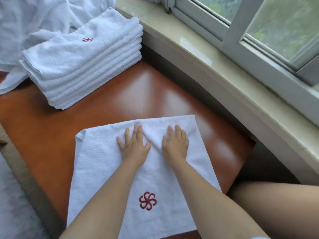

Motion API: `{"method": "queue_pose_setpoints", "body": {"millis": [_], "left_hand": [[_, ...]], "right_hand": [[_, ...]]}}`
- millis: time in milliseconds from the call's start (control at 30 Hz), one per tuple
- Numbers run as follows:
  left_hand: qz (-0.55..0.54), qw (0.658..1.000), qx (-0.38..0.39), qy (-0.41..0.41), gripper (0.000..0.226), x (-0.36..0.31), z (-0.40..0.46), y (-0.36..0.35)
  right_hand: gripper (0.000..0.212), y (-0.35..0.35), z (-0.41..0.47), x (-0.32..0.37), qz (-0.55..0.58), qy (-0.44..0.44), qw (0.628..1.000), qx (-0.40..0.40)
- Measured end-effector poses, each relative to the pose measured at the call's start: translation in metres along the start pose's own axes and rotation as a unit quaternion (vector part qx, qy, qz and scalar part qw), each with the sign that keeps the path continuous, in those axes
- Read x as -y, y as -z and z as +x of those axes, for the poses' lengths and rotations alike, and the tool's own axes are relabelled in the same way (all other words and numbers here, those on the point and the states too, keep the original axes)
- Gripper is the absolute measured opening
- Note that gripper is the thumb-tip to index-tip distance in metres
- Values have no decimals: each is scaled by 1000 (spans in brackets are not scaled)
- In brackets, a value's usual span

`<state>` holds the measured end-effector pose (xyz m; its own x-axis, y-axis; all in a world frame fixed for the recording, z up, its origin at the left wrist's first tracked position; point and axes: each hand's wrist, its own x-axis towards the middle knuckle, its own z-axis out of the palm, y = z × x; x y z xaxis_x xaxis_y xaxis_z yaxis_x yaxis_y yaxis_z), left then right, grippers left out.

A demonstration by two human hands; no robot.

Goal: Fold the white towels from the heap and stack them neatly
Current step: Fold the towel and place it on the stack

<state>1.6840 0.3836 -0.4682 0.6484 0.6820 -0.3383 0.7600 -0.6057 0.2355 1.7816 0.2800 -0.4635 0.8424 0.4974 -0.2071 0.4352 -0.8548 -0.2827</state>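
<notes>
Both hands, left (133,145) and right (175,144), are lying flat with fingers spread, pressing the towel (103,163) at the bench's (43,135) near edge. Smoothing outward evenly should be flattening the crease before folding. The stack (82,66) is sitting at the far left corner.

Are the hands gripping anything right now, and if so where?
Nothing is gripped. The left hand and right hand lie flat, fingers straight, pressing on the far half of the towel spread on the table.

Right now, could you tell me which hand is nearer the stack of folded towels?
Left. The left hand lies flat on the towel, on the side toward the stack; the right hand lies beside it, farther away.
</notes>
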Motion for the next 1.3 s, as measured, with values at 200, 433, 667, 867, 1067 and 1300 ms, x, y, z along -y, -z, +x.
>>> {"method": "queue_pose_setpoints", "body": {"millis": [200,433,667,867,1067,1300], "left_hand": [[41,999,20,7,71,-2,7,-9],[116,992,-38,-23,69,11,6,-14],[90,993,-75,-13,59,8,3,-12],[-35,983,-176,45,42,36,-7,2],[-79,957,-236,146,34,102,-28,31],[-316,872,-215,306,35,146,1,64]], "right_hand": [[68,-3,35,-23,13,-5,999,52],[69,7,81,-44,-52,56,997,29],[67,-1,35,9,-12,37,997,69],[65,-16,-17,36,-3,129,983,128],[61,-5,-12,101,-10,159,963,219],[63,-36,-54,160,15,163,964,209]]}}
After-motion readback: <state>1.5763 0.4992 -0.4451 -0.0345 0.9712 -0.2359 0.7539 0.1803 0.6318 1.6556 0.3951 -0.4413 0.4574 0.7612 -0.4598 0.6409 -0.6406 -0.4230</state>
